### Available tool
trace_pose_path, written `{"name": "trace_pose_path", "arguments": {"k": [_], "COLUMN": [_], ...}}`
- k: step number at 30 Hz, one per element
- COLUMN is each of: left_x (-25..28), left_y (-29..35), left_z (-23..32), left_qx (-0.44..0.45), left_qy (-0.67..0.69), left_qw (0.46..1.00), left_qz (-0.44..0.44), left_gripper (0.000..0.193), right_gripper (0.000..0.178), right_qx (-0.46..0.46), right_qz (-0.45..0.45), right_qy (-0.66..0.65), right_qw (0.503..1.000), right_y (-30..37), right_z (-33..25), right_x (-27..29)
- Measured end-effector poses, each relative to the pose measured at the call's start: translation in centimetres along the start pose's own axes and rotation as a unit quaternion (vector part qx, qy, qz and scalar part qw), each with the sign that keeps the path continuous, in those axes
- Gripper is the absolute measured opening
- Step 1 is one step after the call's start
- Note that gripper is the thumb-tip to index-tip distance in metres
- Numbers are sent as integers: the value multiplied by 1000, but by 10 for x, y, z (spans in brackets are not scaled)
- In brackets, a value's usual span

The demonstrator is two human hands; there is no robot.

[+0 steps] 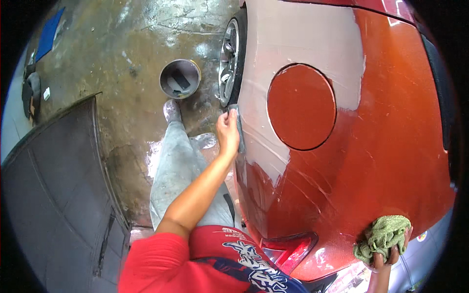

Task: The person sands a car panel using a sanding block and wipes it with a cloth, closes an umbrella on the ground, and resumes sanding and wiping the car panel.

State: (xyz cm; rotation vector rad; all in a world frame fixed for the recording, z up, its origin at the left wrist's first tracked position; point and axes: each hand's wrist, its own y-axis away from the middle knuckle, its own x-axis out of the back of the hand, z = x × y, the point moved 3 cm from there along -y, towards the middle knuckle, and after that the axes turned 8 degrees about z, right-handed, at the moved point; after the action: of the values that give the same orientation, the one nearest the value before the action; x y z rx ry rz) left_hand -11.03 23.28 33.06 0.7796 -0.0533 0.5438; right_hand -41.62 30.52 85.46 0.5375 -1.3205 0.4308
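Note:
My left hand (228,132) is closed on a grey sheet of sandpaper (240,129), which lies against the side of a red car panel (391,122) just behind the wheel (229,61). Patches of pale grey-pink filler or primer (312,39) cover part of that panel, around a round red fuel flap (302,107). Over the panel's near right part, my right hand (393,254) grips a crumpled green cloth (386,237) that rests on the red paint. The cloth hides some of its fingers.
A round bucket (167,89) with a dark block in it stands on the wet, stained floor (132,44), close to my foot (172,111). At left a large dark grey panel (53,195) leans in. A tail light (288,249) sits near my body. A blue flat piece (50,34) lies far left.

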Motion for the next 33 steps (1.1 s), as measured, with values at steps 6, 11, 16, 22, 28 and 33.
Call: {"name": "trace_pose_path", "arguments": {"k": [6, 11, 16, 22, 28, 33], "left_x": [-8, 3, -6, 8, 12, -6], "left_y": [-79, -6, -52, -41, -1, -81], "left_z": [-1, 15, -13, -8, -23, -16], "left_qx": [19, -34, 48, 24, -1, 87], "left_qy": [-38, -5, -35, -52, -50, -57], "left_qw": [999, 999, 998, 998, 999, 993], "left_qz": [-2, 1, -30, -30, -16, -61], "left_gripper": [53, 49, 52, 57, 58, 56], "right_gripper": [52, 52, 51, 51, 50, 65], "right_qx": [11, 5, 19, 23, 20, 31], "right_qz": [16, 13, 14, 30, 28, 6], "right_qy": [-4, 11, 10, 16, 29, 20], "right_qw": [1000, 1000, 1000, 999, 999, 999], "right_y": [-8, -5, -12, -18, -17, -28], "right_z": [1, -1, -3, -9, -14, -12], "right_x": [-5, 2, -8, -7, -9, -12]}}
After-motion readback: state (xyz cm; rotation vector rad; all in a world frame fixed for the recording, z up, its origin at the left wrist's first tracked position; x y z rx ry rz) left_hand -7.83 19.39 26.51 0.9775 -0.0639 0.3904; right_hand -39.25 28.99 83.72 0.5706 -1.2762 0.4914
